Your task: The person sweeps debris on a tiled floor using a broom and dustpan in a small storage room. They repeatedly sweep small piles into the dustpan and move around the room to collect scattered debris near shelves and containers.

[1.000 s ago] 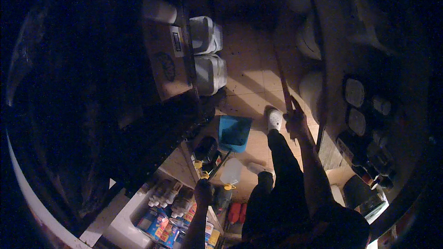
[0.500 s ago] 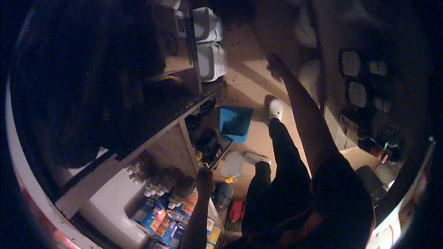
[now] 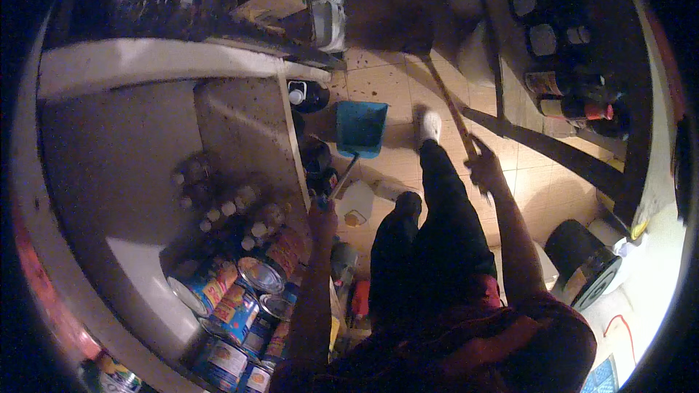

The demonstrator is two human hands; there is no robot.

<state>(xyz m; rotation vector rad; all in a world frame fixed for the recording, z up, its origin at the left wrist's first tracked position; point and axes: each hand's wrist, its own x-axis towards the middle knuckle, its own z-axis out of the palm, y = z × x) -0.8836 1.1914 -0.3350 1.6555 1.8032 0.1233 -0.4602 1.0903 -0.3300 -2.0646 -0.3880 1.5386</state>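
Note:
My left hand (image 3: 322,211) is closed around the thin handle of a long-handled blue dustpan (image 3: 362,122), beside the shelf edge. The dustpan rests on the tiled floor in front of my feet, its open side facing away from me. In my right hand (image 3: 486,161) is the wooden stick of a broom (image 3: 448,94). The stick slants forward and left toward a dark broom head (image 3: 416,42), which is hard to make out in the shadow. Dark bits of debris (image 3: 373,92) lie scattered on the tiles beyond the dustpan.
At left a shelf (image 3: 120,145) holds several tins (image 3: 237,313) and small bottles (image 3: 226,207). A translucent jug (image 3: 357,200) stands near my left foot. Grey tubs (image 3: 329,25) sit far ahead. Jars and bottles fill the right shelf (image 3: 495,58); a black bucket (image 3: 582,258) is at lower right.
My right hand has drawn back nearer to me, and the broom stick now shows clearly. The view has shifted forward and is brighter. My left hand still grips the dustpan's handle.

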